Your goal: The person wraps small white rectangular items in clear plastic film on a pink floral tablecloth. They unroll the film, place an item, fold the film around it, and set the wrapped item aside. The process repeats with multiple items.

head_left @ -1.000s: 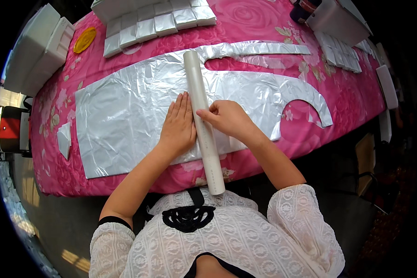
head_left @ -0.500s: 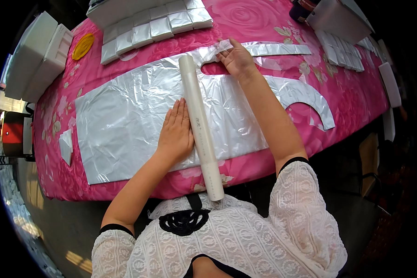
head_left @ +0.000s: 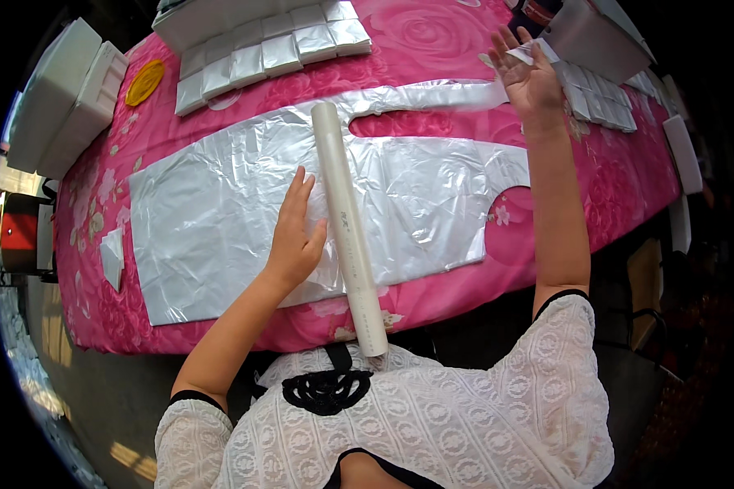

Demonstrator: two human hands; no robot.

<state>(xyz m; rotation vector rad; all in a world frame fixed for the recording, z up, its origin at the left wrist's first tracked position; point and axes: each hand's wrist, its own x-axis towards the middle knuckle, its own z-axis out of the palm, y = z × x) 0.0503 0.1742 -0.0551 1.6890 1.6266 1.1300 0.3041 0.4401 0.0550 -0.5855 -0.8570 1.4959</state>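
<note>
A silvery plastic film sheet (head_left: 220,220), cut like an apron with long straps, lies across the table. A whitish tube (head_left: 347,220) rests over it, its near end at my body. My left hand (head_left: 296,238) is open just left of the tube, fingers stretched and thumb apart, holding nothing. At the back right, my right hand (head_left: 532,85) is raised palm up beyond the upper strap's end (head_left: 473,94), which is blurred. Its fingers are spread, but a small white slip (head_left: 535,51) is caught by them. My right forearm covers the lower strap's end.
Folded film packets (head_left: 277,53) lie in rows before a white box at the back. More packets (head_left: 599,96) and a grey-white bin (head_left: 599,41) stand back right. White foam boxes (head_left: 57,98) and a yellow ring (head_left: 145,82) are at left. A pink floral cloth (head_left: 432,37) covers the table.
My right hand has swung right, from the sheet's neck to past the strap end, carrying the white slip. My left hand has drawn slightly back from the tube, its fingers spreading apart.
</note>
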